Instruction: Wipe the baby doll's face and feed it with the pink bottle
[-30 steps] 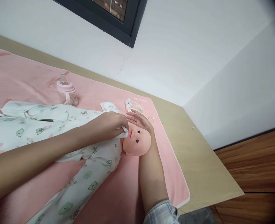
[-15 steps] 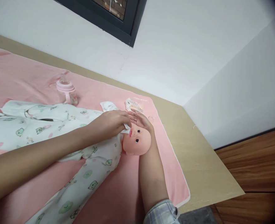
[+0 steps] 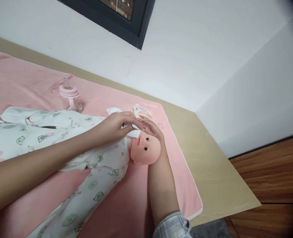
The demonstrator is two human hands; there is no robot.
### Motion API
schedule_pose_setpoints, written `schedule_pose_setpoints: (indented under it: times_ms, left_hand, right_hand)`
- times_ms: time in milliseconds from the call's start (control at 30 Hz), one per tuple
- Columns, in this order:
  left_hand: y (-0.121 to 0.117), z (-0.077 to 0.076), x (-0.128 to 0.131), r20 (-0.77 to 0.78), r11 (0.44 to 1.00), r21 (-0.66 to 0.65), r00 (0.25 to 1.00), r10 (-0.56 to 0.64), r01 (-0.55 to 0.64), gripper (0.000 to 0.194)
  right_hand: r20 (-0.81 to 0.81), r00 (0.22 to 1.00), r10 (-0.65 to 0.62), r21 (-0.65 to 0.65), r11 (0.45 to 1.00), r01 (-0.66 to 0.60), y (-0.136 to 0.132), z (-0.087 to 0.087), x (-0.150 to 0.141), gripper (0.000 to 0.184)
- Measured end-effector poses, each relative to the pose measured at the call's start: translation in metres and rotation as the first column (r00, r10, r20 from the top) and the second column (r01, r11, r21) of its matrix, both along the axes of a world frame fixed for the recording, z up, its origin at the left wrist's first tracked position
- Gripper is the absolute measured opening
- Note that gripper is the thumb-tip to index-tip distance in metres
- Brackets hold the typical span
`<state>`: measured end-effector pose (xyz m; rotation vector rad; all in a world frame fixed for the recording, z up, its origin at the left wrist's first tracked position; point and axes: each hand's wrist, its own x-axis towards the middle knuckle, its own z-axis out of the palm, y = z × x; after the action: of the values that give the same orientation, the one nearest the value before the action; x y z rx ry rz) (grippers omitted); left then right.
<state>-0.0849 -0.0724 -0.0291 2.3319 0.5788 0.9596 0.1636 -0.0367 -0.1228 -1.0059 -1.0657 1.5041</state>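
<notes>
The doll [image 3: 146, 153] lies face toward me on the pink blanket [image 3: 126, 201], its long axis running across in front of me, head to my right. Its mouth sits just beyond my left hand [image 3: 120, 124], to the right and a little nearer me. That hand holds a white cloth [image 3: 133, 133] between thumb and fingers, close to the lips, its forearm crossing above the body. My right hand [image 3: 150, 128] is open and holds nothing, palm showing beside the far cheek, its forearm passing behind the head.
</notes>
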Motion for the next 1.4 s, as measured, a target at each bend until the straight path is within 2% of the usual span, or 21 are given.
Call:
schedule_pose_setpoints:
  times_ms: [200, 467, 667, 833, 1033, 1200, 1400]
  left_hand:
    - [-0.004, -0.004, 0.002, -0.02, 0.99, 0.097, 0.995, 0.103, -0.1, 0.025]
    - [-0.006, -0.002, 0.004, -0.087, 0.984, 0.125, 0.986, 0.142, -0.13, 0.006]
    - [-0.011, -0.003, 0.005, -0.142, 0.976, 0.152, 0.973, 0.18, -0.158, 0.004]
    - [-0.012, -0.006, 0.005, -0.113, 0.977, 0.166, 0.982, 0.152, -0.132, 0.006]
    - [-0.015, -0.008, 0.009, -0.151, 0.978, 0.163, 0.976, 0.158, -0.133, 0.004]
    - [-0.018, -0.003, 0.011, -0.216, 0.977, 0.133, 0.957, 0.194, -0.168, 0.002]
    - [-0.013, 0.003, 0.004, -0.127, 0.992, 0.042, 0.985, 0.12, -0.115, 0.008]
  right_hand:
    - [-0.061, 0.998, 0.009, -0.026, 1.0, -0.011, 0.0, 0.0, 0.0, 0.045]
    - [-0.046, 0.999, 0.001, -0.037, 0.999, -0.002, -0.001, 0.001, -0.001, 0.046]
    - [-0.036, 0.999, 0.01, -0.048, 0.999, -0.012, 0.0, 0.001, 0.0, 0.044]
    - [-0.038, 0.999, 0.028, -0.062, 0.998, -0.03, 0.004, -0.001, 0.002, 0.04]
    - [-0.045, 0.999, 0.022, -0.051, 0.998, -0.024, 0.003, -0.002, 0.001, 0.042]
    - [-0.047, 0.998, 0.034, -0.033, 0.999, -0.035, 0.003, -0.002, 0.002, 0.044]
    - [-0.003, 1.0, -0.02, -0.015, 1.0, 0.02, 0.0, 0.001, -0.002, 0.043]
